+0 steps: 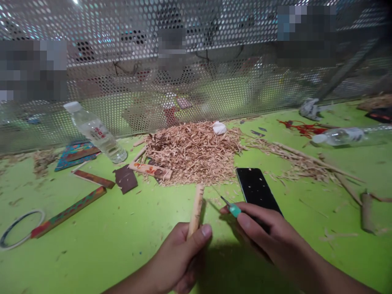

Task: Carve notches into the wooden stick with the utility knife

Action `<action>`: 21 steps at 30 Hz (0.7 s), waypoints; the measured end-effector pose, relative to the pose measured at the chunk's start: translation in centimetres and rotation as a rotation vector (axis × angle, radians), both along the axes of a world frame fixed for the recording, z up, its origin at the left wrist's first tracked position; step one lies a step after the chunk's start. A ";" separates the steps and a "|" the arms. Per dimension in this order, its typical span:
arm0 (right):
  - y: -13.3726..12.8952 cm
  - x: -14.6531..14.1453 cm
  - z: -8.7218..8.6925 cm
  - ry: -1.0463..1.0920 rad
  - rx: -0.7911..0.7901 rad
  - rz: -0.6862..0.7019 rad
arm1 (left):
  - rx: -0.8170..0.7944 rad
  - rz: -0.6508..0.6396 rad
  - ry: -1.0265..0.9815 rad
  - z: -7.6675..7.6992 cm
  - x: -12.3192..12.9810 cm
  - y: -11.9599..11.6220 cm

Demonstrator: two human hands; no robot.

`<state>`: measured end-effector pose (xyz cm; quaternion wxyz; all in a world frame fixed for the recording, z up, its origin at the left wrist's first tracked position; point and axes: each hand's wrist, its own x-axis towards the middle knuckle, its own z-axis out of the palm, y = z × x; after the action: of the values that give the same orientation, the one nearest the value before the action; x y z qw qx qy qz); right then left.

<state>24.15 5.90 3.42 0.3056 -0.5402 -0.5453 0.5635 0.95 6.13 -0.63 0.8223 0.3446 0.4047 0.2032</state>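
Observation:
My left hand point(183, 255) is closed around a pale wooden stick point(196, 210), with the thumb pressed along its side. Dark notches mark the stick's upper end, which points away from me. In the fingers of my right hand point(268, 230) is a small tool with a green handle point(234, 210) and a thin pointed metal tip. That tip is just right of the stick and appears apart from it. Beyond both hands lies a heap of wood shavings point(196, 153). A black phone point(257, 188) rests flat behind my right hand, with a few chips on its screen.
A perforated metal screen point(190, 94) runs along the green table's back edge. At left are a tilted water bottle point(98, 134), painted wood strips point(70, 212), a ring point(21, 228) and brown sandpaper point(126, 179). Rightward lie another bottle point(343, 136), red cords point(303, 128) and sticks point(318, 161).

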 end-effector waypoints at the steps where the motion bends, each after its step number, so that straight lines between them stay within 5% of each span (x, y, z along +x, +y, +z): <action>1: 0.0 -0.1 -0.3 0.064 -0.075 0.015 | 0.000 -0.007 -0.014 0.0 0.0 0.1; 5: -0.2 -0.5 -1.0 0.194 -0.189 0.073 | 0.001 -0.040 -0.054 0.1 0.0 0.4; 13: -0.2 -0.4 -0.9 0.153 -0.058 0.169 | 0.020 -0.100 -0.035 0.3 -0.3 0.6; 21: -0.1 0.1 -1.2 -0.242 0.467 0.257 | 0.040 -0.112 0.015 0.9 -0.1 0.5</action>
<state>24.22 5.81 2.26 0.2807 -0.4450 -0.7567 0.3880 0.86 6.65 0.26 0.8222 0.3847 0.3866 0.1625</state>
